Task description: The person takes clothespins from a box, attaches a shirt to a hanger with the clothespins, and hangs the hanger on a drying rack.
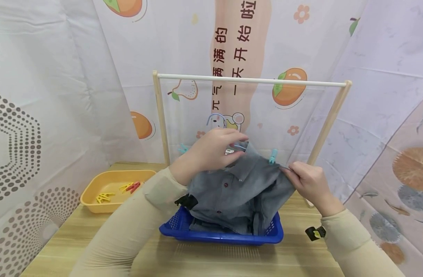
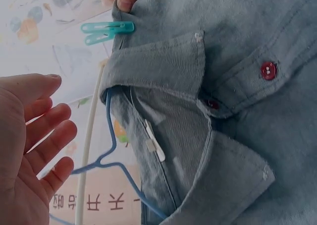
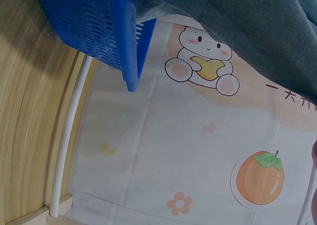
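A grey button-up shirt (image 1: 228, 200) hangs on a blue hanger (image 2: 106, 153), its lower part inside the blue basket (image 1: 218, 237). My left hand (image 1: 214, 150) is by the collar (image 2: 153, 64) and hook. In the left wrist view that hand (image 2: 34, 136) has loosely bent fingers, with a gap to the cloth. My right hand (image 1: 308, 182) pinches the shirt's shoulder, just outside a teal clothespin (image 1: 273, 156) clipped there. Another teal clothespin (image 1: 183, 149) shows past my left hand. The right wrist view shows mostly the shirt's underside (image 3: 237, 27).
A wooden rack with a white rod (image 1: 249, 79) stands behind the basket. To the left, a yellow basin (image 1: 93, 207) holds several yellow and red clothespins (image 1: 105, 197). A printed curtain (image 1: 183, 46) hangs behind, above the wooden table (image 1: 294, 246).
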Tool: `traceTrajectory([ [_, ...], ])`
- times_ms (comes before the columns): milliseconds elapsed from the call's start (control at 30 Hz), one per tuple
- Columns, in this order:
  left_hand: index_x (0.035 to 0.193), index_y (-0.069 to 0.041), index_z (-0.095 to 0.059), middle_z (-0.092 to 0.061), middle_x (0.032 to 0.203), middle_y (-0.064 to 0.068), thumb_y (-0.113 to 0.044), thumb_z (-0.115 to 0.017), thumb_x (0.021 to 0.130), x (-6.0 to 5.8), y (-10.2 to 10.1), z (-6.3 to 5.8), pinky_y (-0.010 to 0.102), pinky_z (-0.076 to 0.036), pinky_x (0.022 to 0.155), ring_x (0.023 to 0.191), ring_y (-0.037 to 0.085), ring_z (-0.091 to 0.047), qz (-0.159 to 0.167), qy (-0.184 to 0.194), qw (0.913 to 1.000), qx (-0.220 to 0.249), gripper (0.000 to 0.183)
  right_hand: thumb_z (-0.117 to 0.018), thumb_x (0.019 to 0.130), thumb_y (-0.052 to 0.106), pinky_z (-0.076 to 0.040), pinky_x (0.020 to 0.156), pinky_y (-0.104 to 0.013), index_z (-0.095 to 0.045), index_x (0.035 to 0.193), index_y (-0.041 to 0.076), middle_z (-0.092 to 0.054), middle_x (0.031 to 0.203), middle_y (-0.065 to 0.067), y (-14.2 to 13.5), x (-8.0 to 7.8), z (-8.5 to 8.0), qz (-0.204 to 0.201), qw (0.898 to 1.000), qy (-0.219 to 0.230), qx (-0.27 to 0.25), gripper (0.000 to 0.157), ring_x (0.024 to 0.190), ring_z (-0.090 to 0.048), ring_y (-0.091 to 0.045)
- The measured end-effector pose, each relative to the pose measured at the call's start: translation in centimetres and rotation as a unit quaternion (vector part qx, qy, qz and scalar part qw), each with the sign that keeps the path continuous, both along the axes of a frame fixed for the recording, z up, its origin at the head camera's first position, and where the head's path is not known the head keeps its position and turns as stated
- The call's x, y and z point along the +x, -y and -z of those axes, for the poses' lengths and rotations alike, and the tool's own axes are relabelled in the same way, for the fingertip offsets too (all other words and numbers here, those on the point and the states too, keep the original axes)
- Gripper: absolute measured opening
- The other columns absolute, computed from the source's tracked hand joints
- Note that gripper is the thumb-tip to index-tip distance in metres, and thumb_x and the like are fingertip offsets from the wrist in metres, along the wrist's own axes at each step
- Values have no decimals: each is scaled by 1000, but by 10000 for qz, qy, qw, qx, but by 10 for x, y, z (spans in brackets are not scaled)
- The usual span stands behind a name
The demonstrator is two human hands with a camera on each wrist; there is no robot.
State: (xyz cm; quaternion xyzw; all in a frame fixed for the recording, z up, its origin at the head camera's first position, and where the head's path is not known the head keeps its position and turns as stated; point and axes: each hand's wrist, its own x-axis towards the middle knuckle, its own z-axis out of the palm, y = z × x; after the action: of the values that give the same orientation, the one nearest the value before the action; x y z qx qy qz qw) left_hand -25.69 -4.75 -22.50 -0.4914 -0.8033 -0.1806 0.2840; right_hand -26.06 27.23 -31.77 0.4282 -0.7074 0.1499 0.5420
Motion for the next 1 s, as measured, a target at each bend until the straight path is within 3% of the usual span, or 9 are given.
traceTrajectory([
  [233,126,-8,-71,-72,114,4,-23,-74,95,0,9,2,36,-48,88,84,15,-65,-79,-146,9998,132,35,-55,107,36,-24,42,-21,-45,65,14,-36,60,9,0,1,0,7,10000,34,2,48,50,-28,-1],
  [633,119,-5,-74,-73,111,6,-18,-78,90,-2,20,7,41,-49,91,82,17,-67,196,-454,9975,512,32,-55,107,36,-25,42,-20,-46,65,15,-38,60,9,-2,-1,2,23,10000,52,30,48,52,-29,0],
  [1000,120,-5,-74,-73,110,9,-17,-78,89,-4,35,10,45,-49,90,82,21,-67,256,-341,9966,705,33,-56,106,36,-26,42,-21,-46,65,15,-39,61,10,-5,-2,3,38,10000,58,7,47,52,-29,-1],
])
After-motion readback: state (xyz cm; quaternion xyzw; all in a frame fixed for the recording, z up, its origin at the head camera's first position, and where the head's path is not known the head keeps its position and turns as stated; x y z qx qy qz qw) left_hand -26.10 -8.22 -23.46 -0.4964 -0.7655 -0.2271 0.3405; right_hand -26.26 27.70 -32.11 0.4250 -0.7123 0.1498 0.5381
